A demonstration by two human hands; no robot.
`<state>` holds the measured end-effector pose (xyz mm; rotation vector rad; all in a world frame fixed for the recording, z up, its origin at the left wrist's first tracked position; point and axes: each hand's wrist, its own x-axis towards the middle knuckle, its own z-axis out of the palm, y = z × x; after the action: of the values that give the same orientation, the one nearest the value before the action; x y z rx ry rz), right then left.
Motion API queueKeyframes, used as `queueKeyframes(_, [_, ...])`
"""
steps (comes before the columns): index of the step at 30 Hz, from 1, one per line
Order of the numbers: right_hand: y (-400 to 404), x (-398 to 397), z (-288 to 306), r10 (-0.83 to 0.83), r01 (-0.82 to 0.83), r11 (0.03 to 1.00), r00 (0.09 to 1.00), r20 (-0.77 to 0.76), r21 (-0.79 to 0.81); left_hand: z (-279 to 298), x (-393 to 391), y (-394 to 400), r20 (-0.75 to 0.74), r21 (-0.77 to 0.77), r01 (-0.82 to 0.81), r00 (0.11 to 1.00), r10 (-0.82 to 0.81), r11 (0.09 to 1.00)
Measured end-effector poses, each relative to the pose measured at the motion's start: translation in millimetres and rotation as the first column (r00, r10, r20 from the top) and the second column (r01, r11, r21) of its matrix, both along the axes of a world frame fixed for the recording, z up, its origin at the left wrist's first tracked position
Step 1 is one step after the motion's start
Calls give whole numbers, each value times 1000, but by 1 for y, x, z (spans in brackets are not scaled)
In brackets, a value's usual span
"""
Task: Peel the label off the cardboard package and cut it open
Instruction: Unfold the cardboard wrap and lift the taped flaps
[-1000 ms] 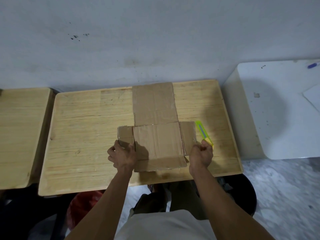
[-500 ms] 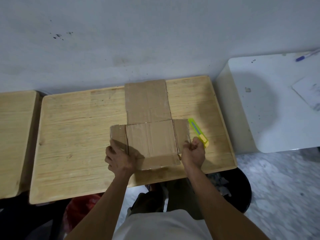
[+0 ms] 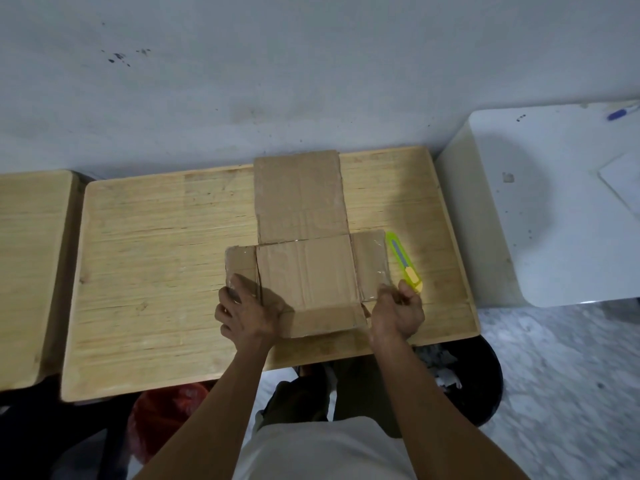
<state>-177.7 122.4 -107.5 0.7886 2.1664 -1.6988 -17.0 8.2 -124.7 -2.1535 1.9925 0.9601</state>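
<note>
The cardboard package (image 3: 306,268) lies unfolded flat on the wooden table (image 3: 156,271), its long panel reaching toward the wall and short flaps out to each side. My left hand (image 3: 247,311) presses on the left flap at its near corner. My right hand (image 3: 396,311) pinches the near edge of the right flap, where clear tape shines. A green and yellow utility knife (image 3: 403,261) lies on the table just right of the right flap, touching no hand. No label is visible on the cardboard.
A second wooden table (image 3: 31,271) stands to the left. A white table (image 3: 554,209) with a blue pen (image 3: 621,112) and paper stands to the right. Below the table edge are a black bin (image 3: 478,382) and a red bag (image 3: 162,414).
Both hands keep their hold on the side flaps. The right hand has shifted slightly along the right flap's near edge; the view itself has moved a little.
</note>
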Motion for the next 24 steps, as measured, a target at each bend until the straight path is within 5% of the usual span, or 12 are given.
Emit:
queueKeyframes(5, [-18, -2, 5, 184, -185, 983, 980, -75, -8, 0, -1, -1, 6, 14, -45, 999, 45, 999])
queueKeyframes(11, [-21, -3, 7, 585, -572, 811, 798, -146, 119, 7, -2, -5, -42, 46, -80, 996, 82, 996])
queueKeyframes(16, [-15, 5, 10, 715, -692, 699, 682, -152, 181, 15, 8, -13, -159, -38, -133, 979, 125, 990])
queueKeyframes(20, [-15, 21, 5, 792, -754, 610, 587, -167, 241, 29, 4, -7, -212, -186, -14, 977, -26, 982])
queueKeyframes(24, [-20, 30, -1, 869, -814, 494, 476, -136, 305, 35, -9, 3, -171, -167, 103, 977, -131, 981])
